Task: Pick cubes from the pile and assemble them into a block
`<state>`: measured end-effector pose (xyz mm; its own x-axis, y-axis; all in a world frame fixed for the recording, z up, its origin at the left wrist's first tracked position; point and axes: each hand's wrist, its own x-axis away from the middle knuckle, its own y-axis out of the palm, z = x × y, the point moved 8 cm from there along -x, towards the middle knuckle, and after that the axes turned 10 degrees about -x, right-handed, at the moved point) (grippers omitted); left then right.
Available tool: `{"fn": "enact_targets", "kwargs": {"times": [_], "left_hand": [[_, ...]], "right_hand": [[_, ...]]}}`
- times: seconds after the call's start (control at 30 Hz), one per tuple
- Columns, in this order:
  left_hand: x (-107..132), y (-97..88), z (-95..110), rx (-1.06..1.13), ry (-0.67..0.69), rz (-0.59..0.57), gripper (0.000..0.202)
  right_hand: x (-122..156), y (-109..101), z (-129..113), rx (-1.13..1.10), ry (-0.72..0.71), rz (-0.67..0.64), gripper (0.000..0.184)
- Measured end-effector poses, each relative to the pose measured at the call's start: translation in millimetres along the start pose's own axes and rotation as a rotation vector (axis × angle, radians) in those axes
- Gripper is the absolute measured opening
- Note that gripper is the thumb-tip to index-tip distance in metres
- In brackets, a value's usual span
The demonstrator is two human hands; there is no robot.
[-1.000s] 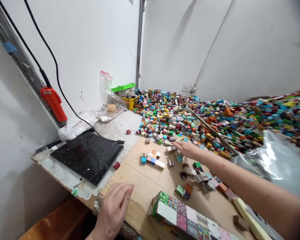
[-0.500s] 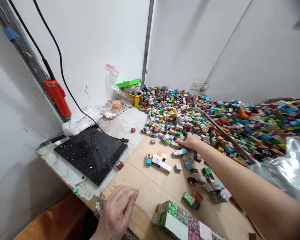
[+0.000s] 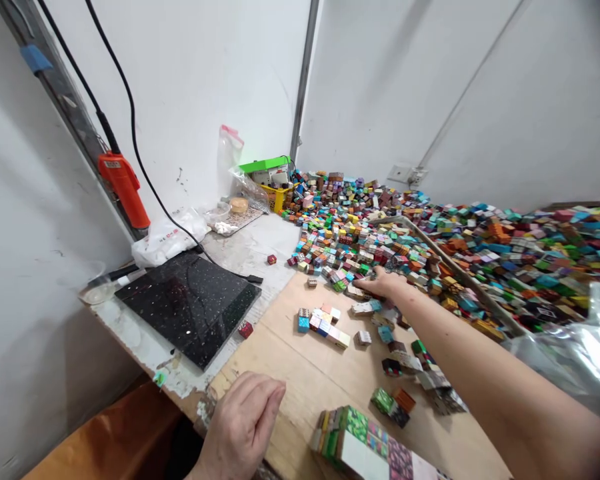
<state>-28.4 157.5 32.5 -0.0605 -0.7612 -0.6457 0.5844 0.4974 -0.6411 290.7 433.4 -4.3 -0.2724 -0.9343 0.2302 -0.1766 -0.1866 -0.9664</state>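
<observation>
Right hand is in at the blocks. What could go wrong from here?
The right hand is at the edge of the heaped blocks; pulling at one might tumble its neighbours.
The right forearm looks close to the loose blocks beside it and could sweep them aside.
The left hand sits near the patterned block stack and might nudge it.

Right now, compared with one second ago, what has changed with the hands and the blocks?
The right hand reached slightly farther, toward the pile of blocks; whether its grip closed on one, I cannot tell. The view turned a little left, so things appear farther right. The left hand, the row of small blocks and the black panel stayed in place.
</observation>
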Motion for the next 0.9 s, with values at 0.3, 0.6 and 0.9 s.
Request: {"fn": "enact_targets", "kwargs": {"times": [0.3,0.6,0.9], "left_hand": [[1.9,3.5,-2.8,-0.023,-0.016,-0.027,0.021],[1.1,0.5,-0.5,-0.062,-0.016,-0.024,0.019],[4.0,2.3,-2.8,-0.155,0.030,-0.086,0.013]], "right_hand": [[11.3,-10.1,-2.8,-0.035,-0.014,0.011,0.091],[84.7,-68.7,6.8,-0.223,-0.097,0.049,0.084],[207.7,-74.4,100.0,-0.196,-0.211,0.224,0.091]]}}
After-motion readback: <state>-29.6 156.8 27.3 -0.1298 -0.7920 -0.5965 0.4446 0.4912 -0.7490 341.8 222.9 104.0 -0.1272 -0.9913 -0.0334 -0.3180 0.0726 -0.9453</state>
